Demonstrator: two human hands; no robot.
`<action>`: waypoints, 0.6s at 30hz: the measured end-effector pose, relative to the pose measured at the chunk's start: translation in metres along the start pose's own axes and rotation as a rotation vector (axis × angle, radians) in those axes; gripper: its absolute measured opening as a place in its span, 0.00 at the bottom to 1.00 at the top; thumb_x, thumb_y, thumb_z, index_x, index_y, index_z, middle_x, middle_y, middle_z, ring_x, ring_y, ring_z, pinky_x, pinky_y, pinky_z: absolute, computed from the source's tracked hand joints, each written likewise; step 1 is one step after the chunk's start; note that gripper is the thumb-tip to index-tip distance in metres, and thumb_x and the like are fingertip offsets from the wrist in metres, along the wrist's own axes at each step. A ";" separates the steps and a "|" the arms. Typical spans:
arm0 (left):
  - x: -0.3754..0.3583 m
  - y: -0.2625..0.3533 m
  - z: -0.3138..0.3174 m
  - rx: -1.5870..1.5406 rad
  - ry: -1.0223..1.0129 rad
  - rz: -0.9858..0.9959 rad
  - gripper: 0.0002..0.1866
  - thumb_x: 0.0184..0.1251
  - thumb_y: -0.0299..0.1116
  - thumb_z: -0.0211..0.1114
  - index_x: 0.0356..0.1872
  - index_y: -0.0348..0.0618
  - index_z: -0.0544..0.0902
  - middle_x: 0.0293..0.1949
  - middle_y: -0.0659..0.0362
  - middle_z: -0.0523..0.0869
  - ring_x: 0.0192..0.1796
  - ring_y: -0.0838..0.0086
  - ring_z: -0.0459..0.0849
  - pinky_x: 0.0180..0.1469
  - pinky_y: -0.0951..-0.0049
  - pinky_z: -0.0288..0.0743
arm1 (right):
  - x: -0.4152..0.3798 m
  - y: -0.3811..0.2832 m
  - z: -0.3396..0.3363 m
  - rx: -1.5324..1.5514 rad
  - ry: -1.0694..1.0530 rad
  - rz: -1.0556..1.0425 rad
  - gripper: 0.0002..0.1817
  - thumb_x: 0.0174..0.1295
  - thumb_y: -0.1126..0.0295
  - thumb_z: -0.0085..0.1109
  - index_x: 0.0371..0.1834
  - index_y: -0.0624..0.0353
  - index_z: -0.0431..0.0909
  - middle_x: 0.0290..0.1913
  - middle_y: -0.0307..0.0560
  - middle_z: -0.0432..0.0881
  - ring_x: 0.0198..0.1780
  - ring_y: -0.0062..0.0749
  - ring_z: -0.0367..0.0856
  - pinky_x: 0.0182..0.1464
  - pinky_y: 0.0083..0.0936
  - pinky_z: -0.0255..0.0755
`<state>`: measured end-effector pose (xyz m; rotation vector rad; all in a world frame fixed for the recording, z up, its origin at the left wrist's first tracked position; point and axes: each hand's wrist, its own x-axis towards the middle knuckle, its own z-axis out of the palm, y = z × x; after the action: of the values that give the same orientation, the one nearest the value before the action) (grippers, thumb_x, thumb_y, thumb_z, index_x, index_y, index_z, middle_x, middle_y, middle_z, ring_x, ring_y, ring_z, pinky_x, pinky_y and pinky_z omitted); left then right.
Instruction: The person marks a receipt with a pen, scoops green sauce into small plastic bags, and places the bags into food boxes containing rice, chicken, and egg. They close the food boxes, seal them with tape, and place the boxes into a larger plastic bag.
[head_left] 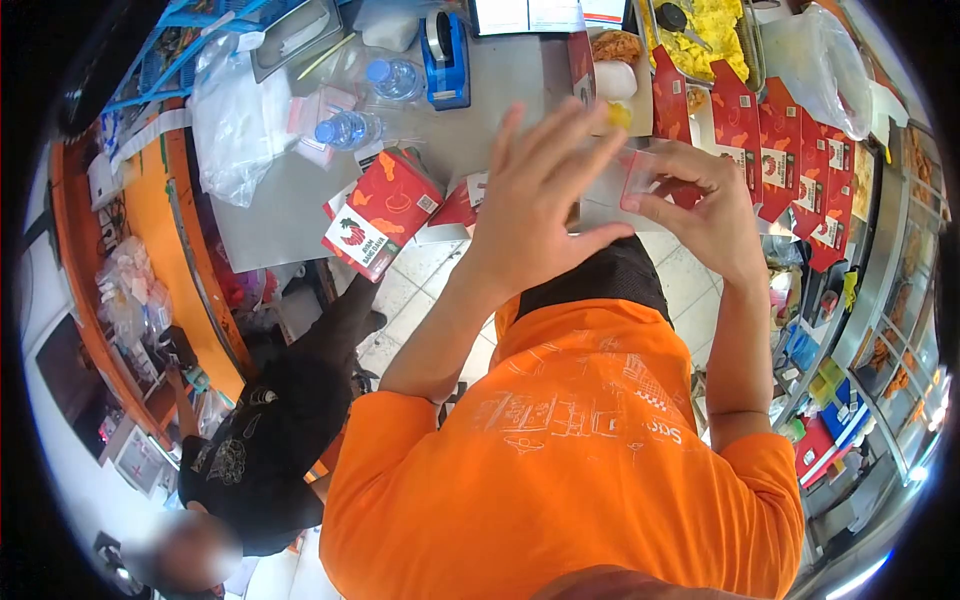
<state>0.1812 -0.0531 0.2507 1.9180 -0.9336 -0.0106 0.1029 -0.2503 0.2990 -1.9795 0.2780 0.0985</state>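
Near the table's front edge my left hand [545, 195] is raised with its fingers spread, holding nothing. To its right my right hand [700, 195] pinches a small clear plastic packet [633, 180] with a red edge between thumb and fingers. Just beyond the hands sits an open food box [640, 100] with white rice [615, 80], fried food [615, 46] and something yellow [618, 114]; my left fingertips overlap its near part in view. Several red boxes [780, 170] stand in a row to the right of my right hand. A closed red box [385, 208] lies to the left.
A metal tray [735, 60] of yellow food is at the back right. Water bottles [348, 130], a blue tape dispenser [446, 75] and plastic bags [235, 120] lie on the left of the grey table [270, 225]. Another person [275, 440] in black is at the lower left.
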 end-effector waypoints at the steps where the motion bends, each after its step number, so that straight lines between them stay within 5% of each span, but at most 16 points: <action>1: 0.001 0.002 0.003 -0.009 -0.079 0.034 0.40 0.51 0.39 0.81 0.68 0.46 0.77 0.64 0.53 0.81 0.69 0.58 0.76 0.77 0.48 0.58 | -0.001 0.000 -0.001 -0.023 -0.019 0.013 0.14 0.57 0.78 0.73 0.48 0.65 0.88 0.44 0.46 0.88 0.37 0.24 0.85 0.42 0.22 0.80; 8: 0.020 0.012 0.028 -0.003 -0.204 0.052 0.38 0.49 0.41 0.81 0.65 0.46 0.80 0.52 0.55 0.88 0.53 0.57 0.85 0.72 0.54 0.69 | -0.005 0.017 -0.028 -0.044 -0.011 0.027 0.10 0.59 0.74 0.73 0.43 0.64 0.88 0.41 0.46 0.90 0.35 0.24 0.86 0.39 0.22 0.79; 11: 0.036 0.027 0.048 0.050 -0.222 0.066 0.36 0.50 0.41 0.80 0.63 0.43 0.80 0.49 0.54 0.87 0.53 0.59 0.84 0.73 0.54 0.67 | -0.005 0.029 -0.046 -0.053 -0.041 0.005 0.11 0.57 0.72 0.76 0.41 0.63 0.88 0.38 0.40 0.88 0.36 0.20 0.82 0.37 0.21 0.76; 18: 0.092 0.073 0.127 0.006 -0.197 -0.071 0.30 0.48 0.39 0.82 0.54 0.41 0.84 0.51 0.52 0.88 0.55 0.54 0.85 0.71 0.53 0.69 | 0.000 0.076 -0.155 -0.026 -0.131 -0.202 0.09 0.63 0.69 0.71 0.43 0.62 0.87 0.39 0.44 0.88 0.38 0.28 0.85 0.37 0.25 0.78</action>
<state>0.1548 -0.2230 0.2720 1.9809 -0.9949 -0.2426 0.0759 -0.4211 0.2956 -2.0057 -0.0083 0.1016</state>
